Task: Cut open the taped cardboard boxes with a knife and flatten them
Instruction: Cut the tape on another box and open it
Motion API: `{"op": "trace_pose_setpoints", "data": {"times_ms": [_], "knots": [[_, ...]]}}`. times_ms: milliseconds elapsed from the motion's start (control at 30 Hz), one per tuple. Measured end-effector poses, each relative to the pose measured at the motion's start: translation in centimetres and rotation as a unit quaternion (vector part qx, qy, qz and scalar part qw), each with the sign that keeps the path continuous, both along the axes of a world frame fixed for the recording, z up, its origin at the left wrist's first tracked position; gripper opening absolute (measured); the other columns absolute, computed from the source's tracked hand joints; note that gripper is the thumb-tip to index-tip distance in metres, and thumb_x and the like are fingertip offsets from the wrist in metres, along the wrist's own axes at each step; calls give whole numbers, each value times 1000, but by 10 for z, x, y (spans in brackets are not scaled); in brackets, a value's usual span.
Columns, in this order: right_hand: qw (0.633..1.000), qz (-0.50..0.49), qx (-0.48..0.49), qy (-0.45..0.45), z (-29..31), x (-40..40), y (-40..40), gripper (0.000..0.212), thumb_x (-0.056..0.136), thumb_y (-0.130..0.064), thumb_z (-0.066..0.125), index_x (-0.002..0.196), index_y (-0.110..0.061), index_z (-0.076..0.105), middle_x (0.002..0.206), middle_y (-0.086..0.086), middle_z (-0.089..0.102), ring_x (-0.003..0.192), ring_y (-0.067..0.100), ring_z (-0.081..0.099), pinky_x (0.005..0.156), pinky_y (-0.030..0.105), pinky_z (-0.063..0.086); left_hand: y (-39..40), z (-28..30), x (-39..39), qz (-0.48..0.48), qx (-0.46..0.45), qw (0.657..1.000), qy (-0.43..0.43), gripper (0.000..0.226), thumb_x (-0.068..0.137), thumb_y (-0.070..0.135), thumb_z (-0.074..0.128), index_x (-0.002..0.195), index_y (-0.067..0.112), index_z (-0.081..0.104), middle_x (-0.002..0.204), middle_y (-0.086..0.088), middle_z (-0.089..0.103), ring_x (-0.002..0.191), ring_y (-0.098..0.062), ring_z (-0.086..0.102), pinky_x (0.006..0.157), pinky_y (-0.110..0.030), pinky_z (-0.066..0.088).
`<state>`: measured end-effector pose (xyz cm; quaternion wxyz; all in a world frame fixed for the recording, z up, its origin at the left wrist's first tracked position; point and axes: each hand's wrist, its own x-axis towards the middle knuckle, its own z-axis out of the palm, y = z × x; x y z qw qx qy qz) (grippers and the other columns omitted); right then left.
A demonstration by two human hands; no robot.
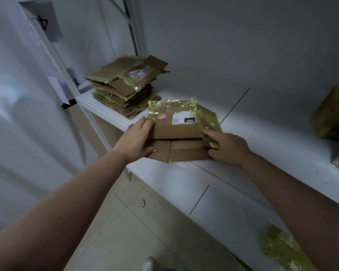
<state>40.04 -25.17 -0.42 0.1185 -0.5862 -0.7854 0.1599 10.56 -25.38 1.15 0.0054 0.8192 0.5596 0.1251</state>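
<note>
The cardboard box [174, 130] lies near the shelf [252, 145] front edge, the flattened stack [123, 89] at its ten o'clock. The left hand [137, 139] grips its left edge; the right hand [228, 148] pinches the right corner — possibly around a knife. Press both sides evenly — crease flaps flat.

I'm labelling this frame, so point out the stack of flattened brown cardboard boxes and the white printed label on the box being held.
stack of flattened brown cardboard boxes [125, 86]: head view, top sheet.
white printed label [179, 117]: head view, its middle.

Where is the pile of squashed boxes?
The pile of flattened boxes sits on the white shelf, upper left in the head view, beyond the left hand.
</note>
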Motion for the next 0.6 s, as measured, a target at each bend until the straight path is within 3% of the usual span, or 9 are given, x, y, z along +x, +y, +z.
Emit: {"op": "trace_pose_setpoints", "data": {"times_ms": [100, 167, 233, 300, 400, 467, 533, 600], "knots": [[995, 31, -70, -55, -3, -12, 1, 78, 80, -32, 60, 145, -50, 20, 155, -20, 20, 137, 18, 35, 100, 30, 36, -13, -24, -14, -19, 46, 997, 64, 41, 76, 6, 72, 116, 12, 65, 123, -11, 63, 123, -38, 51, 102, -51, 37], [992, 45, -101, -63, 1, -15, 5, 79, 80, -33, 62, 145, -49, 20, 155, -22, 14, 140, 15, 29, 104, 31, 32, -22, -35, -17, -13, -7, 1000, 22, 32, 75, 1, 64, 105, 10, 69, 114, -10, 67, 118, -36, 55, 99, -46, 43], [986, 72, -138, -57, 7, -11, 13, 78, 82, -29, 63, 146, -44, 22, 157, -18, 13, 142, 15, 23, 106, 33, 29, -25, -32, -15, -4, -56, 998, -23, 34, 71, 13, 51, 100, 6, 68, 108, -12, 68, 110, -33, 57, 91, -44, 49], [983, 90, -152, -40, 9, -1, 18, 70, 83, -23, 62, 144, -41, 32, 155, -16, 20, 140, 15, 27, 108, 34, 30, -22, -21, -15, -20, -72, 997, -10, 53, 67, 37, 38, 101, 9, 68, 109, -11, 67, 109, -29, 56, 92, -41, 48], [994, 31, -71, 82, 8, 6, 19, 51, 82, -14, 59, 128, -37, 56, 140, -10, 50, 124, 17, 48, 102, 38, 41, -13, -4, -19, -4, -115, 993, -2, 70, 67, 59, 25, 102, 18, 70, 117, -2, 67, 117, -25, 51, 98, -37, 41], [987, -47, 26, 152, 7, 1, 23, 40, 85, -14, 57, 122, -28, 63, 126, -2, 61, 115, 21, 55, 96, 37, 45, 0, 8, -12, 31, -99, 994, -16, 75, 72, 65, 19, 93, 15, 72, 101, -7, 70, 101, -27, 58, 87, -38, 45], [977, -100, 109, 154, 11, -8, 31, 35, 89, -16, 54, 122, -22, 63, 117, 5, 66, 108, 27, 58, 86, 35, 46, 17, 19, 4, 86, -82, 992, 37, 72, 80, 66, 23, 86, 12, 70, 84, -9, 65, 90, -27, 58, 76, -34, 43], [973, -121, 173, 94, 16, -17, 40, 32, 93, -20, 49, 122, -22, 61, 105, 8, 68, 96, 30, 61, 74, 32, 43, 32, 31, 27, 128, -64, 983, 113, 53, 89, 58, 37, 85, 13, 65, 86, -7, 59, 93, -27, 55, 75, -35, 41]]}}
